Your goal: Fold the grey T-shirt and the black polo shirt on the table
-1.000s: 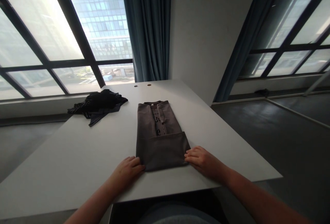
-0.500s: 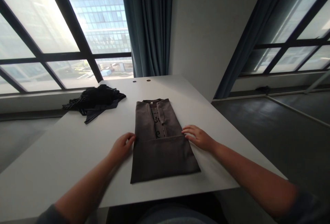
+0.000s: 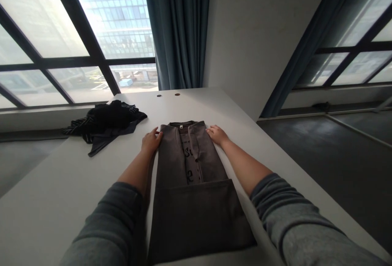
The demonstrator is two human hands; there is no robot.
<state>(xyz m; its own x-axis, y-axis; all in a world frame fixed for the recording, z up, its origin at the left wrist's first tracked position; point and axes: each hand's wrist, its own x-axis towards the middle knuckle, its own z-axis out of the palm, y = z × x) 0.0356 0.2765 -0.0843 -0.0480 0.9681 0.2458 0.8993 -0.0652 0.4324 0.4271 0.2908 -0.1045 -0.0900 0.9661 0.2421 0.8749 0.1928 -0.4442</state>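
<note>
A dark grey-brown shirt (image 3: 202,217) lies folded lengthwise on the white table. Its sides are turned inward and its lower end is folded up across them. Dark lettering shows in the gap down the middle, and a small white label sits inside the collar. At the collar end's left corner is my left hand (image 3: 151,140), open, fingertips by the cloth edge. My right hand (image 3: 217,134) is open at the opposite corner, its fingertips touching the edge. Neither hand visibly grips the cloth.
A crumpled heap of black clothes (image 3: 112,121) rests on the table (image 3: 101,200) at the far left. Two round cable holes are near the table's far edge. Blue curtains (image 3: 180,33), a wall and windows stand behind.
Both hands have slid away from me along the shirt's sides, from its middle to the collar corners. The shirt appears larger and nearer in view. It keeps its folded shape.
</note>
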